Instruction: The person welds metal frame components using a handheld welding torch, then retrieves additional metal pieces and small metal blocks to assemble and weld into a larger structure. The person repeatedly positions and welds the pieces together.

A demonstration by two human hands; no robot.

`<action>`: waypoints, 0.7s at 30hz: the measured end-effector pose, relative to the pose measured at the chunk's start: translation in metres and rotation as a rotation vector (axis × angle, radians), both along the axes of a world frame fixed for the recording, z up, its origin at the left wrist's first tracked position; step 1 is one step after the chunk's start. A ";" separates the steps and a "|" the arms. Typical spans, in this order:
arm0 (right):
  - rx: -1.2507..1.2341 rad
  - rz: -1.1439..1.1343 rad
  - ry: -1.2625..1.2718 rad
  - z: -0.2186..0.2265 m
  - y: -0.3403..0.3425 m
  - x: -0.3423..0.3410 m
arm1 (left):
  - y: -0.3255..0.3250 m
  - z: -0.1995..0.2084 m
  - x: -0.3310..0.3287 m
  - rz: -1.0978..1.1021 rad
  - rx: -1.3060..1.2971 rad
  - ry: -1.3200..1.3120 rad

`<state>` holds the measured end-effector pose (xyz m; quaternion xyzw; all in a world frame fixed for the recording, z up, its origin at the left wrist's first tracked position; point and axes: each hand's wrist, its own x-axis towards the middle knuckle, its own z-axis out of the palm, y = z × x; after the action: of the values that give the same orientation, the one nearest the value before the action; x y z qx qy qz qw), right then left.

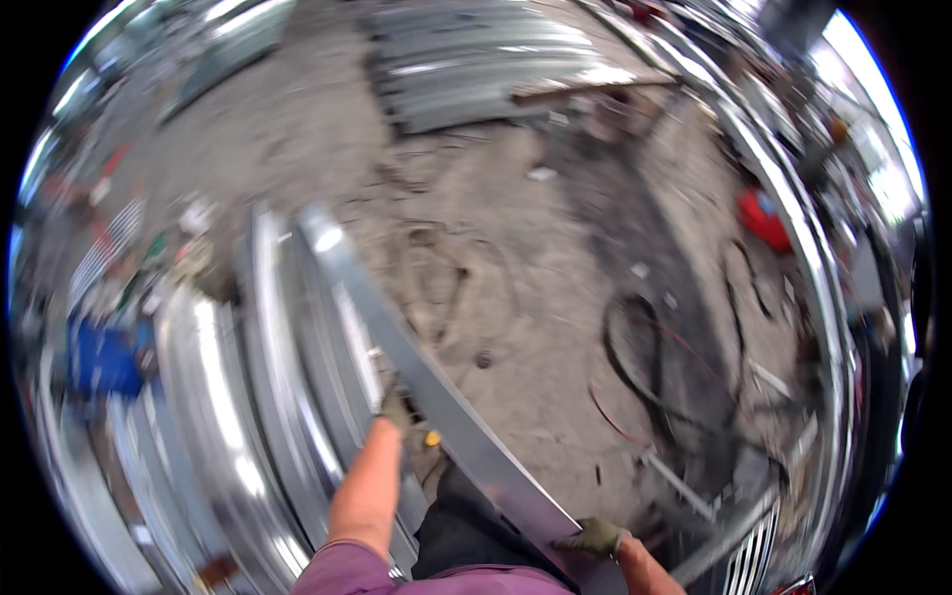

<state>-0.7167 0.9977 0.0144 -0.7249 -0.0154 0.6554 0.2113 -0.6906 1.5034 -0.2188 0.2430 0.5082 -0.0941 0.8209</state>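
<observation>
Grey metal strip (451, 412) first, since everything in the head view is placed off it: long, thin, slanting from far left down to the person's lap. Right hand (595, 538), gloved, is clamped on its right edge by the near end. Left hand (395, 407), also gloved, is at its left edge around mid-length; blur hides the fingers, so can't tell if it's gripping or just propping. My read on the spacing: one hand steers the near end, the other takes sag and twist out of the long run.

Left of the strip, very close: silvery metal profiles (213, 397), lying lengthwise side by side, probably so they nest and stay reachable. They're the main obstruction, little swing room that way. Blue object (104, 357) beyond them, too smeared to name. Small yellow item (432, 437) just beside the strip, left edge, near the left hand.

Right of the strip: black hose (613, 342) looped on the floor, trip risk in my view. Pale bar (679, 486) lies nearer the right hand. Red object (764, 220) well apart, farther right.

Past the strip's far end, off to the right: stacked metal sheets (486, 64), brown plank (585, 87) across their near corner.
</observation>
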 end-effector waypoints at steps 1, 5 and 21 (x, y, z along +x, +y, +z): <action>-0.047 0.030 0.017 0.013 0.009 0.002 | 0.019 -0.005 -0.002 -0.060 -0.024 0.012; -0.118 0.026 0.066 0.029 0.017 0.002 | 0.058 -0.049 0.035 0.037 0.143 0.112; -0.496 -0.017 -0.236 0.150 -0.107 -0.078 | -0.126 0.027 -0.022 0.247 -0.330 -0.034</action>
<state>-0.7948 0.8910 0.1647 -0.8260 0.1271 0.5484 0.0293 -0.7124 1.3775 -0.1915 0.0427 0.4980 -0.0708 0.8632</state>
